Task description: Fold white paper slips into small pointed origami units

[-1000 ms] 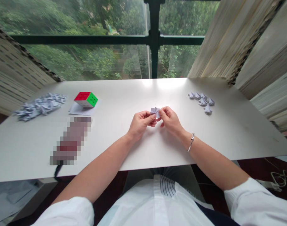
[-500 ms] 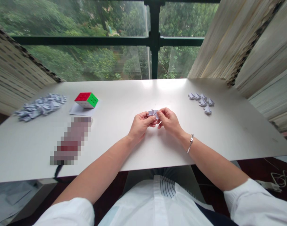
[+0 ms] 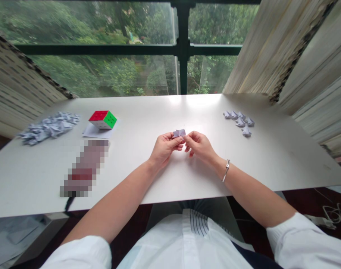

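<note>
Over the middle of the table, my left hand [image 3: 165,147] pinches a small folded white paper piece [image 3: 179,133] between thumb and fingers. Its pointed flaps stick up above the thumb. My right hand [image 3: 200,145] has its thumb and index finger closed at the right lower edge of the same paper; the exact contact is too small to make out. A silver bracelet circles the right wrist. Several similar folded paper pieces [image 3: 240,120] lie in a small group at the back right.
A heap of folded papers [image 3: 50,127] lies at the far left of the white table [image 3: 148,116]. Beside it a cube puzzle [image 3: 102,119] sits on white paper sheets [image 3: 96,132]. A blurred-out flat object [image 3: 85,168] with a black strap lies nearer me. Curtains flank the window.
My left hand has shifted slightly left with the folded paper, which has turned a little. The right hand's fingers have drawn back toward the paper's lower right edge.
</note>
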The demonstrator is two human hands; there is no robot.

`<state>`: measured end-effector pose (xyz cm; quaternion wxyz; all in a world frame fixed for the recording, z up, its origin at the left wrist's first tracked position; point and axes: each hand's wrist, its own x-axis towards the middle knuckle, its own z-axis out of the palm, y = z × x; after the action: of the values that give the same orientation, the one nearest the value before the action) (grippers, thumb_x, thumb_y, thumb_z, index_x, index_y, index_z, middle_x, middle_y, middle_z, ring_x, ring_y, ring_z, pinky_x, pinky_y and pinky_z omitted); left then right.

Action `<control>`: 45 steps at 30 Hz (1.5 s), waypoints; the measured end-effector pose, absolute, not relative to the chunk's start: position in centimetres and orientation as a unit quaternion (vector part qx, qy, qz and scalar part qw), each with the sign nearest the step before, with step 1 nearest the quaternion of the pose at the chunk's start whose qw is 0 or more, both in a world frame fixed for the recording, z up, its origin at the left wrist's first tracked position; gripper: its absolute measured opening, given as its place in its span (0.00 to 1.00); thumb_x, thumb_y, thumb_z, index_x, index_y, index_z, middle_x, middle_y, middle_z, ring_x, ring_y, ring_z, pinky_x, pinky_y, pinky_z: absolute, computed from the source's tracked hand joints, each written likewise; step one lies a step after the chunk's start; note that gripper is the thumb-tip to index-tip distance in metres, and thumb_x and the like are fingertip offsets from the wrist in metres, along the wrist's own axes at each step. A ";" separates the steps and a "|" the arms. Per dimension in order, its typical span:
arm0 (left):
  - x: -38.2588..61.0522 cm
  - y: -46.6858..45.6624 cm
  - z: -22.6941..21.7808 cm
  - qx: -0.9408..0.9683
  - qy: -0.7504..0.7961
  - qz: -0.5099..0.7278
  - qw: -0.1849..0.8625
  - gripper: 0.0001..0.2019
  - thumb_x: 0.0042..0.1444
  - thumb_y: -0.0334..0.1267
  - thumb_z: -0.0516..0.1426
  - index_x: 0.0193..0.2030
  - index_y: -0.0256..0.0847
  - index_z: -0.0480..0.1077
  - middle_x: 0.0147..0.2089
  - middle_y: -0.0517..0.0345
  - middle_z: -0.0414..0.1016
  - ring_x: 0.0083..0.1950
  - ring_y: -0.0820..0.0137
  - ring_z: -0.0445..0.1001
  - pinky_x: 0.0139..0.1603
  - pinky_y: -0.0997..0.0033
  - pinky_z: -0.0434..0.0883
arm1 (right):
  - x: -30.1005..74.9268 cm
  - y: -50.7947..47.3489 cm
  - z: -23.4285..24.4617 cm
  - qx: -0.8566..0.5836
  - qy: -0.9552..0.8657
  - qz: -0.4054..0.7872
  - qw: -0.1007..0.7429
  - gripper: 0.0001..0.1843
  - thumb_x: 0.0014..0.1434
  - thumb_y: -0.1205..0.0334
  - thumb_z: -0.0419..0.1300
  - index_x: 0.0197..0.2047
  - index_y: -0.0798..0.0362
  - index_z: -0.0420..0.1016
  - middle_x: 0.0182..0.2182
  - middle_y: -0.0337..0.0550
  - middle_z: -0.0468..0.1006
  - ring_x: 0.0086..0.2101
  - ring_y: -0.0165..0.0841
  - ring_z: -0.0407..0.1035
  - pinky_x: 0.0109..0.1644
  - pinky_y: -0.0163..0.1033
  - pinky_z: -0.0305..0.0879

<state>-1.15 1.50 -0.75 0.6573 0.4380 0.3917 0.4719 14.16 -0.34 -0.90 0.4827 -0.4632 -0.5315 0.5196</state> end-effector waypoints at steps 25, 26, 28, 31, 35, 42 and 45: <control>-1.7 1.9 -0.7 0.459 0.415 0.452 0.643 0.16 0.43 0.42 0.71 0.37 0.38 0.77 0.33 0.58 0.76 0.34 0.73 0.75 0.35 0.72 0.73 | 14.8 -0.9 0.0 -0.528 -0.674 0.352 0.379 0.11 0.61 0.60 0.58 0.28 0.52 0.65 0.19 0.34 0.71 0.20 0.26 0.67 0.26 0.31 0.59; -1.7 2.0 -0.8 0.463 0.418 0.447 0.640 0.16 0.43 0.42 0.71 0.36 0.37 0.77 0.33 0.58 0.76 0.33 0.73 0.74 0.35 0.72 0.73 | 14.8 -0.9 0.0 -0.527 -0.685 0.339 0.371 0.11 0.61 0.61 0.57 0.28 0.53 0.65 0.19 0.34 0.71 0.21 0.26 0.66 0.27 0.31 0.58; -1.9 2.1 -1.0 0.473 0.415 0.434 0.645 0.14 0.44 0.42 0.70 0.34 0.36 0.76 0.31 0.58 0.75 0.31 0.74 0.73 0.35 0.73 0.72 | 14.8 -0.9 0.1 -0.521 -0.702 0.323 0.362 0.11 0.61 0.62 0.57 0.27 0.53 0.65 0.19 0.34 0.71 0.22 0.25 0.66 0.28 0.31 0.57; -1.9 2.2 -1.0 0.477 0.396 0.423 0.661 0.13 0.45 0.41 0.70 0.31 0.36 0.75 0.28 0.59 0.74 0.29 0.75 0.71 0.33 0.74 0.69 | 14.7 -1.0 0.1 -0.517 -0.705 0.331 0.357 0.12 0.61 0.62 0.57 0.26 0.53 0.65 0.18 0.34 0.70 0.21 0.25 0.65 0.28 0.31 0.57; -2.0 2.3 -1.1 0.469 0.394 0.439 0.657 0.13 0.44 0.40 0.70 0.30 0.36 0.74 0.24 0.60 0.73 0.25 0.77 0.69 0.29 0.76 0.65 | 14.6 -1.0 -0.1 -0.504 -0.667 0.405 0.371 0.12 0.62 0.57 0.57 0.29 0.54 0.68 0.20 0.35 0.72 0.20 0.26 0.69 0.25 0.30 0.60; -1.9 2.3 -1.0 0.459 0.406 0.463 0.640 0.13 0.42 0.41 0.71 0.29 0.36 0.75 0.24 0.60 0.72 0.25 0.76 0.68 0.27 0.75 0.62 | 14.6 -0.9 -0.2 -0.490 -0.664 0.412 0.387 0.11 0.62 0.58 0.57 0.29 0.53 0.69 0.22 0.36 0.74 0.22 0.26 0.70 0.26 0.30 0.62; -1.7 2.1 -0.8 0.452 0.405 0.466 0.644 0.14 0.41 0.41 0.71 0.29 0.36 0.74 0.25 0.59 0.72 0.25 0.76 0.67 0.27 0.74 0.62 | 14.6 -0.9 -0.2 -0.497 -0.675 0.375 0.396 0.12 0.62 0.59 0.57 0.27 0.53 0.67 0.19 0.34 0.71 0.21 0.25 0.66 0.27 0.31 0.60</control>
<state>-1.65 2.14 -0.80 0.6440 0.4517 0.4055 0.4657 14.59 -0.85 -0.21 0.3958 -0.4966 -0.6753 0.3751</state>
